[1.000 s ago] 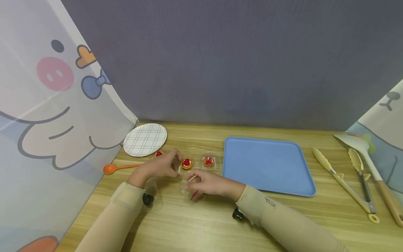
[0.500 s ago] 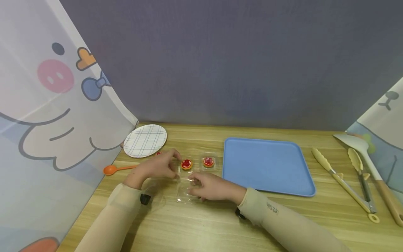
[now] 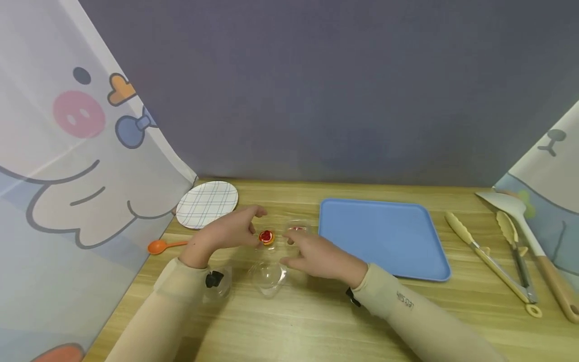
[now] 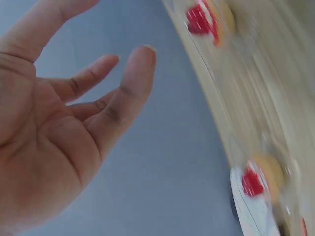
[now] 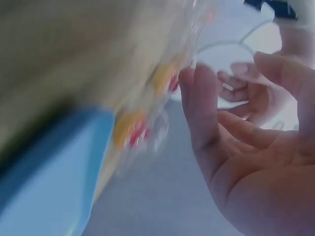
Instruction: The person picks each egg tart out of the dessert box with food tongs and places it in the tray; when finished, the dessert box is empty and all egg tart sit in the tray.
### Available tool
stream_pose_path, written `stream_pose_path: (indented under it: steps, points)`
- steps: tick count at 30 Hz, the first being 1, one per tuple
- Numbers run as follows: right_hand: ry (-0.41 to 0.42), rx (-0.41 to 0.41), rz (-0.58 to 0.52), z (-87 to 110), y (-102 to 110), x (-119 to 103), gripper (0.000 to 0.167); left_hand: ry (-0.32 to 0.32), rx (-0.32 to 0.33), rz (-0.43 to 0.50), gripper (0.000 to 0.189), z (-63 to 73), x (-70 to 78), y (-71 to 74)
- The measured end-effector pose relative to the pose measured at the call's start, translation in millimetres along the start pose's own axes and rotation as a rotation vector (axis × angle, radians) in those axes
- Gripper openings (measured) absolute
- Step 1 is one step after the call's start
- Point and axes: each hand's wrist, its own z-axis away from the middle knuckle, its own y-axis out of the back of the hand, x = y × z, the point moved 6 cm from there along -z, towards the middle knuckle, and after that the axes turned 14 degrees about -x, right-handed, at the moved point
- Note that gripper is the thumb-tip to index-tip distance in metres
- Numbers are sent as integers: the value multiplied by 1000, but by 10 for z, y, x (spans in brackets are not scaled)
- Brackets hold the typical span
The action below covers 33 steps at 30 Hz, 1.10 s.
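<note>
A fruit tart (image 3: 267,237) with red topping sits in a clear plastic tray between my hands. My left hand (image 3: 226,234) hovers at its left, fingers loosely bent and holding nothing. Just in front lies a clear domed lid (image 3: 268,276). My right hand (image 3: 321,255), also holding nothing, reaches over a second boxed tart (image 3: 296,229), which it partly covers. The left wrist view shows another tart (image 4: 261,179) near the plate; my left hand hides it in the head view. Both wrist views show bent fingers apart from the tarts.
A second clear plastic piece (image 3: 221,286) lies by my left wrist. A checked plate (image 3: 207,203) and orange spoon (image 3: 158,246) are at left. The blue tray (image 3: 380,239) stands right of the tarts. Tongs (image 3: 490,256) and a spatula (image 3: 520,211) lie far right.
My right hand has come away from the clear lid and moved right and farther back, over the boxed tart. My left hand has drawn slightly left, its fingers spreading.
</note>
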Motion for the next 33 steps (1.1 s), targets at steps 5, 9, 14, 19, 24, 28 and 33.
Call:
stream_pose_path:
  steps: [5, 9, 14, 19, 24, 28, 33]
  points:
    - [-49, 112, 89, -22, 190, 149, 65, 23, 26, -51, 85, -211, 214, -39]
    - [-96, 126, 122, -68, 227, 257, 66, 60, 19, -55, 89, -380, 299, -110]
    - [-113, 115, 136, -127, 218, 312, 67, 126, 12, -124, 94, -509, 315, -231]
    - [-98, 132, 204, -189, 240, 293, 66, 156, -8, -135, 101, -565, 340, -324]
    - [-103, 113, 230, -241, 231, 303, 66, 139, -19, -141, 105, -618, 374, -367]
    - [-113, 81, 245, -271, 209, 326, 68, 129, -27, -161, 107, -656, 378, -377]
    - [-120, 51, 243, -290, 181, 376, 68, 130, -65, -139, 101, -712, 320, -407]
